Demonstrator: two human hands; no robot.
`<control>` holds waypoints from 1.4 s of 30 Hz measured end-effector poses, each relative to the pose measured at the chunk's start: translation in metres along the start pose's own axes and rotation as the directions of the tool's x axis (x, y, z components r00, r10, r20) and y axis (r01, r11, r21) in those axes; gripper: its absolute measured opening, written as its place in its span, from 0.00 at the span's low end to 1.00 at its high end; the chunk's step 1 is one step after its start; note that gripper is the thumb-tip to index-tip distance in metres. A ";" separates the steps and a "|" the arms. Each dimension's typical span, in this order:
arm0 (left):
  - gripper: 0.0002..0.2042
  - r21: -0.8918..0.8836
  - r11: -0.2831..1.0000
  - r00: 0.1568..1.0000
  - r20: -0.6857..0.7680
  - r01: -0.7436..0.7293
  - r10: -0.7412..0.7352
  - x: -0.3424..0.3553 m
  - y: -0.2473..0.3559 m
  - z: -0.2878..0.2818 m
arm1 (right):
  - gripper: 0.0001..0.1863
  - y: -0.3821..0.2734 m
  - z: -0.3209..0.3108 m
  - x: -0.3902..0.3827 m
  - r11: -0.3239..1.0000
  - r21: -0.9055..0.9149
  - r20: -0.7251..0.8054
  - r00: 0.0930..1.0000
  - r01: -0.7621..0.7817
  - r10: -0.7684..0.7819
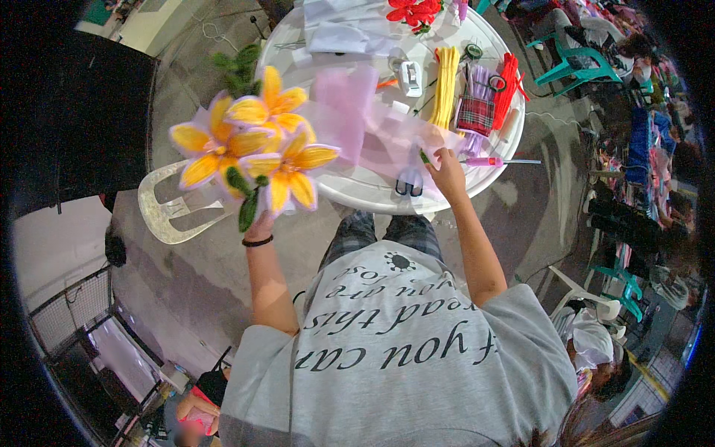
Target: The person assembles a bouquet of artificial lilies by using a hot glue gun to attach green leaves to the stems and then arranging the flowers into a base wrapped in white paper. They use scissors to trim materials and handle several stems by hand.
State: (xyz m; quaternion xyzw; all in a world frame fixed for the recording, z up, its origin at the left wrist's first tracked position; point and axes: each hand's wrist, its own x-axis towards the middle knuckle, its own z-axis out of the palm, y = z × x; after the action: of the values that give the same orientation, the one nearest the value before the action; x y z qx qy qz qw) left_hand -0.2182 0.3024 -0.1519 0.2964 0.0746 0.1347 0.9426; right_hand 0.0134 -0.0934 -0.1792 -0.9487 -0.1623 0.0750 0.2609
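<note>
My left hand [262, 225] is closed round the lower end of a bunch of yellow fuzzy-wire flowers [287, 167] with pale lilac edges and green leaves. The blooms hide most of its fingers. At the table's near edge, my right hand [448, 177] has its fingers bent together at the edge of a sheer pink wrapping sheet [391, 134], which it seems to pinch. A small dark green tip [424, 157] shows beside those fingers. Scissors [408, 183] with dark handles lie just left of my right hand. A pink stick-like tool [484, 162] lies to its right.
The round white table [357, 190] also holds yellow pipe cleaners [445, 86], red ones [507, 89], purple ones [480, 83], a plaid pouch [477, 115], a white tape dispenser [410, 79] and red flowers [413, 11]. A white plastic chair [160, 212] stands left.
</note>
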 end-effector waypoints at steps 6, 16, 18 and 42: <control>0.30 0.197 0.977 0.996 0.019 0.078 -0.083 0.022 -0.034 0.048 | 0.10 0.024 0.022 0.006 0.995 -0.046 -0.071 0.993 0.094 -0.097; 0.34 0.435 0.889 0.978 0.073 0.147 -0.197 0.021 -0.051 0.144 | 0.12 -0.097 -0.176 -0.033 0.498 0.841 -0.269 0.962 0.210 0.049; 0.36 0.399 0.872 0.942 0.053 0.284 -0.332 0.025 -0.053 0.142 | 0.12 -0.129 -0.203 -0.036 0.498 0.833 -0.288 0.957 0.240 0.021; 0.26 0.722 0.626 0.793 0.181 0.295 -0.582 0.023 -0.013 0.204 | 0.10 -0.262 -0.258 0.032 0.413 0.891 0.151 0.737 0.187 -0.659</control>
State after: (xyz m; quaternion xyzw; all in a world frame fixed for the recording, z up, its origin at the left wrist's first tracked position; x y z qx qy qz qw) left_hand -0.1484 0.1892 0.0054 0.6020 -0.0045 -0.2036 0.7721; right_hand 0.0314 0.0086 0.1752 -0.5766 -0.4096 0.3047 0.6379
